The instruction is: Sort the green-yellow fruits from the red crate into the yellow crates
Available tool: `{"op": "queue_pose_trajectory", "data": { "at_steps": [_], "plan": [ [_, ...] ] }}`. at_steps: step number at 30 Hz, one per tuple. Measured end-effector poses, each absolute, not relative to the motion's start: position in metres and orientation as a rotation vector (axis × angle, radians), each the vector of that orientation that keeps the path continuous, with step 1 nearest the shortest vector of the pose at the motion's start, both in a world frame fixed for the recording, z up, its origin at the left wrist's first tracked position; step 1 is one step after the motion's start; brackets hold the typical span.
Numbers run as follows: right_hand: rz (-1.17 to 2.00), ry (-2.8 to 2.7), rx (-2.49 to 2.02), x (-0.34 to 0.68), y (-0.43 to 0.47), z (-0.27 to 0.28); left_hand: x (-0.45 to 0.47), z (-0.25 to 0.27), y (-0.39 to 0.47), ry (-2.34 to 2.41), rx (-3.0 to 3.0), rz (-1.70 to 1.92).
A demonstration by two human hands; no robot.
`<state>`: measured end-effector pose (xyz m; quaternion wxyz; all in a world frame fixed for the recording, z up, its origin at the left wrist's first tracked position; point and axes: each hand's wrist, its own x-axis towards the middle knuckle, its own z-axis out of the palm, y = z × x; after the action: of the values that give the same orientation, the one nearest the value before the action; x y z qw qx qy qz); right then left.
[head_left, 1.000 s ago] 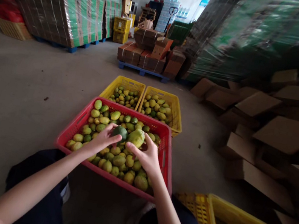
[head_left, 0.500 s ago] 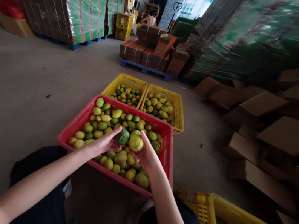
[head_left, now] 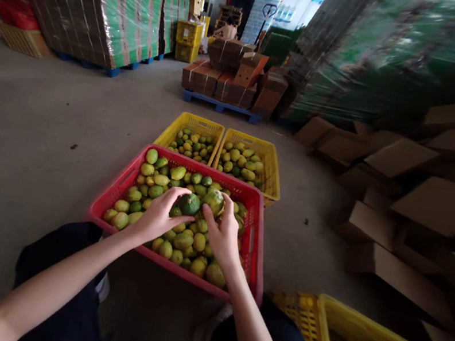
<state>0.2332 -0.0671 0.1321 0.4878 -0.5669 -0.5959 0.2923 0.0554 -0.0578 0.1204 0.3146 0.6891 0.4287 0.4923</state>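
Left hand clamped on dark green fruit; right hand clamped on yellow-green fruit; both over red crate; fruits touching; two yellow crates beyond.

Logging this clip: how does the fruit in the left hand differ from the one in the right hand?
The fruit in the left hand is dark green; the fruit in the right hand is paler, yellow-green. The left hand's fruit looks smaller than the right hand's. It also sits a little nearer the person. Both are round and held over the red crate, side by side, the left hand and right hand each gripping one.
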Motion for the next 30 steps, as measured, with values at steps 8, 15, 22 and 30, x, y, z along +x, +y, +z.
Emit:
{"op": "queue_pose_trajectory", "data": {
  "at_steps": [8,15,22,30],
  "plan": [
    [0.365,-1.747,-1.187,0.239,-0.066,0.134,0.048,0.115,-0.053,1.092,2.101,1.367],
    [0.64,-1.512,-1.233,0.24,-0.066,0.138,0.049,0.12,-0.05,1.024,1.546,1.284],
    [1.369,-0.984,-1.153,0.229,-0.065,0.138,0.06,0.12,-0.048,0.804,0.666,1.07],
    [1.617,-0.692,-1.052,0.214,-0.066,0.132,0.063,0.125,-0.048,0.826,0.333,1.047]
  ]
}}
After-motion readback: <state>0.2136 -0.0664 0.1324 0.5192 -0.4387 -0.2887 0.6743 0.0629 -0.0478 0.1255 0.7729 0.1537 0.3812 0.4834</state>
